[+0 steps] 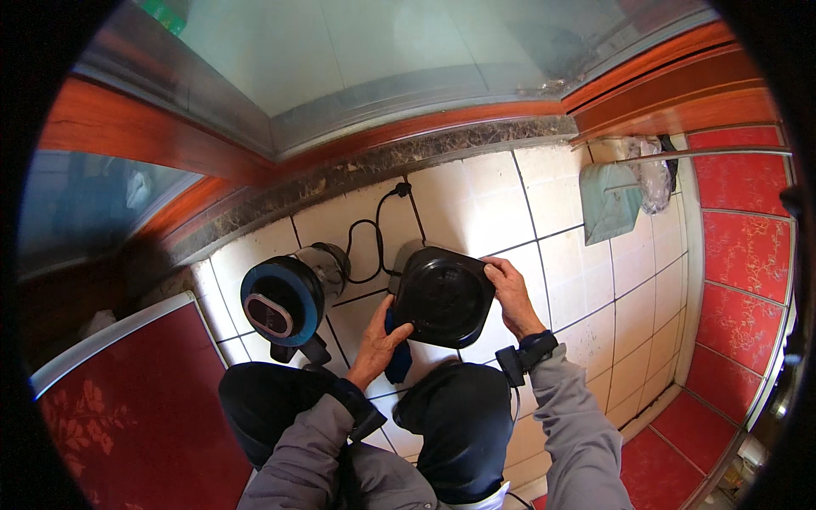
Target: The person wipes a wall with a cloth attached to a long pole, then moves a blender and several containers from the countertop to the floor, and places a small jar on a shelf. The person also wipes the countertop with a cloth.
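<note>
Before me on the tiled floor is a black, rounded-square appliance base (444, 293) with a round recess in its face. My right hand (513, 293) grips its right edge, fingers on the upper corner. At the lower left corner, my left hand (380, 344) rests its thumb on the rim, other fingers along the side. A dark blue cloth (399, 360) hangs beside that hand; whether it is held I cannot tell. Left of the base stands a clear blender jar (317, 266) with a blue and black lid (280, 299) and a dark handle (298, 352).
A black power cord (380, 223) loops over the floor tiles, its plug (402, 189) lying loose. A red-topped cabinet or appliance (140, 408) is at left. A grey-green dustpan (609, 197) stands at right by a plastic bag (653, 172). Glass panels in a wooden frame (408, 131) border the far side.
</note>
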Demonstrator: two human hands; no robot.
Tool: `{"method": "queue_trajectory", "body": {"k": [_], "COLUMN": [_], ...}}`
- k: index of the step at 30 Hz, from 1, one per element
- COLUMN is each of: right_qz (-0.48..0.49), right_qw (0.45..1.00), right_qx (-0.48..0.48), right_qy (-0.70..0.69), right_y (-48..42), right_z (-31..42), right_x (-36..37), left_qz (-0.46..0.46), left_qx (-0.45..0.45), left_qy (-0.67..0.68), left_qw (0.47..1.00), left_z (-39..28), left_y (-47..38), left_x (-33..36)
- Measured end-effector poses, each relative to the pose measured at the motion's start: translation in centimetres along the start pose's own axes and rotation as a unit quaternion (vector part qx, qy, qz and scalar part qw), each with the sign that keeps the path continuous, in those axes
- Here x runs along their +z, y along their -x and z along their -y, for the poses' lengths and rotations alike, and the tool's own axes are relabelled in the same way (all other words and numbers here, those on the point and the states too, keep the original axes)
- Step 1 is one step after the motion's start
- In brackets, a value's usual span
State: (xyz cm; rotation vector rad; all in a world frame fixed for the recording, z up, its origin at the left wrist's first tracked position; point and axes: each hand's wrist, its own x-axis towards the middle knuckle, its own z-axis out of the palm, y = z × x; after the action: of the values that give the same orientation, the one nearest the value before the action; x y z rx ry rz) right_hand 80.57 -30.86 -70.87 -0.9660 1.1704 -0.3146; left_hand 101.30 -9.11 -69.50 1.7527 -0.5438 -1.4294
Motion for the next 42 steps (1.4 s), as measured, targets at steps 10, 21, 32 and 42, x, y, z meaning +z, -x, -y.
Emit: {"method": "queue_trajectory", "body": {"k": [10,21,32,42], "right_qz": [-0.103,0.013,-0.213,-0.425], "right_qw": [0.992,0.976,0.856,0.87], "right_qx": [0.005,-0.201,-0.393,-0.247], "right_qy": [0.076,0.087,0.259,-0.032], "right_y": [4.0,35.0,57.0,78.3], "right_z": [3.0,20.1,27.9,19.5], "right_x": [0.0,9.6,10.6,15.1], "left_qz": [-0.16,-0.052,0.244,0.585], "left_qx": [-0.075,0.008,0.112,-0.049], "left_qy": [0.052,0.145,0.012,-0.109], "left_qw": [0.983,0.988,0.963,0.802], "left_z": [-2.5,-29.3,-45.3,-41.1], "left_y": [7.0,24.7,41.4,55.1], "left_x": [0.9,0.7,6.7,10.0]}}
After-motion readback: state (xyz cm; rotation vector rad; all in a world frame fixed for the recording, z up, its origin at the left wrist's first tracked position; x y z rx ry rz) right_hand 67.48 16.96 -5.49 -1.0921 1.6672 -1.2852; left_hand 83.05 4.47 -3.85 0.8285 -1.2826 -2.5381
